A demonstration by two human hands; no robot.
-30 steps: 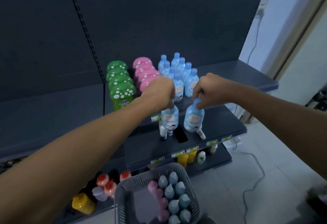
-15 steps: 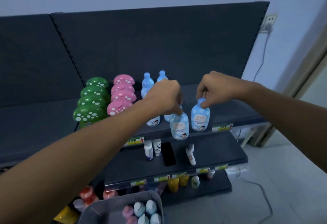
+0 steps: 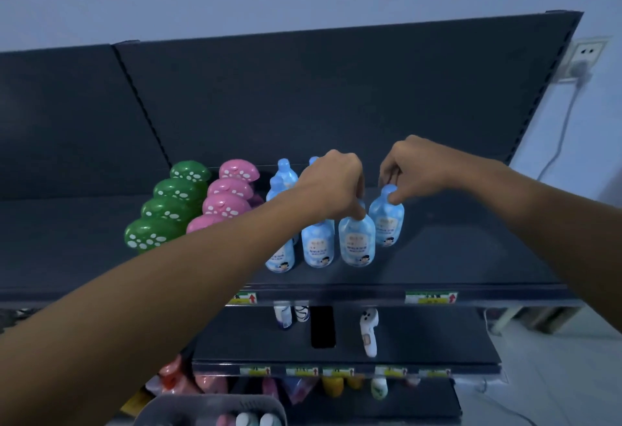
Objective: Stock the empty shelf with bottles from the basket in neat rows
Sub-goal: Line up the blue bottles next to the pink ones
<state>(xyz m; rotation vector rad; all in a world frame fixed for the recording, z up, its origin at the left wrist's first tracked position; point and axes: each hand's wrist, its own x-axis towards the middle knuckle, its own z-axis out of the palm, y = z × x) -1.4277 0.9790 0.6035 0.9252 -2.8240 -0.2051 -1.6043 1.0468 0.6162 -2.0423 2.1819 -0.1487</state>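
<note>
Carried up a second ago, two pale blue plastic bottles (image 3: 356,244) are being stood on the dark metal shelf (image 3: 471,257), starting a row right of the blue rows (image 3: 316,247) — caps being pinched by the left hand (image 3: 331,186) and right hand (image 3: 414,166)

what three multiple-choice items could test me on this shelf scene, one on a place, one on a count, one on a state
1 Place: the green mushroom-cap bottles stand
A left of the pink ones
B right of them
C one shelf below them

2 Count: green caps in view
A two
B four
C six

3 State: the left hand and right hand each
A pinch a bottle top
B lie flat
C hang loose

Answers:
1 A, the green row is on the pink row's left.
2 B, four green caps line up front to back.
3 A, the left's fingers curl on the front blue bottle, the right's on the back blue bottle.
</note>
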